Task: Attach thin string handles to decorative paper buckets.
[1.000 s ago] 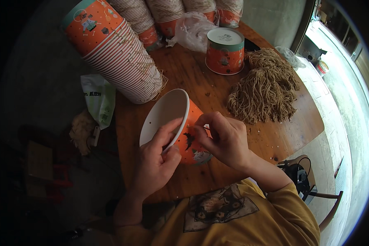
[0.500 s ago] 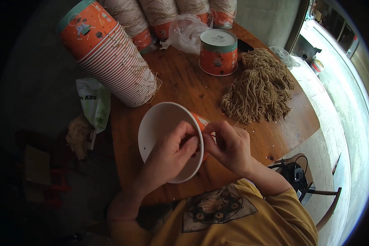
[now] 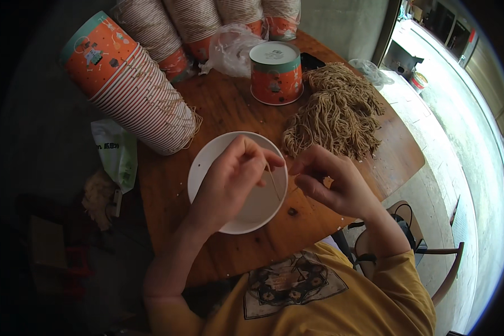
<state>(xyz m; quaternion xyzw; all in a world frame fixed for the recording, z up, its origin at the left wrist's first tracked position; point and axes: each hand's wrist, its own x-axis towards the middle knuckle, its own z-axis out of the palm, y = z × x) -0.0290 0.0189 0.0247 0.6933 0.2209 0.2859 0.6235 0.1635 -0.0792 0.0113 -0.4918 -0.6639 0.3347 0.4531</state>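
A white-lined paper bucket (image 3: pixel 255 215) stands on the wooden table in front of me, its mouth turned up towards me. My left hand (image 3: pixel 229 179) reaches over the mouth and pinches a thin cord (image 3: pixel 274 185), which hangs down inside near the right wall. Just outside the right rim is my right hand (image 3: pixel 339 182). Its fingers are bent, thumb and forefinger slightly apart, and no object shows between them. A pile of loose tan cords (image 3: pixel 339 112) lies beyond the right hand.
A tall nested stack of orange buckets (image 3: pixel 134 89) leans at the left, with more stacks (image 3: pixel 196 22) behind. One upturned bucket (image 3: pixel 275 78) stands beside crumpled clear plastic (image 3: pixel 232 50). A wooden chair (image 3: pixel 451 274) is at the right, and a white-green bag (image 3: pixel 117 151) lies left.
The bucket has tipped more upright, its mouth facing up. My right hand has drawn away from the rim to the right. The cord now shows inside, held by my left hand.
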